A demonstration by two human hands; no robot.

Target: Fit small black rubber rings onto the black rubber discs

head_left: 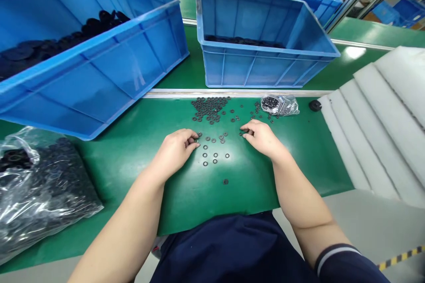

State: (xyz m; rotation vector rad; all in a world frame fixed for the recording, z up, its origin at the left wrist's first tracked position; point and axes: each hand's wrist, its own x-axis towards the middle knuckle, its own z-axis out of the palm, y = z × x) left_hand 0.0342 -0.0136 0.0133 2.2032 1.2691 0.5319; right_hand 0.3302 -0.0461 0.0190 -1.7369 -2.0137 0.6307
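Note:
Both my hands rest on the green table top (pixel 186 194). My left hand (pixel 177 148) is curled, its fingertips pinching a small ring at the edge of several loose small black rings (pixel 214 148). My right hand (pixel 260 137) lies palm down, its fingertips touching small rings on the right of that scatter. A denser pile of the same black rings (pixel 209 108) lies just beyond both hands. A small clear bag of rings (pixel 279 105) lies behind my right hand. One single ring (pixel 226 181) sits nearer to me.
A large blue crate (pixel 99 75) with black discs stands at the left; another blue crate (pixel 262 62) stands behind the rings. A clear plastic bag of black parts (pixel 40 185) lies at near left. White foam sheets (pixel 381 119) overlap at right. A black knob (pixel 314 105) sits beside them.

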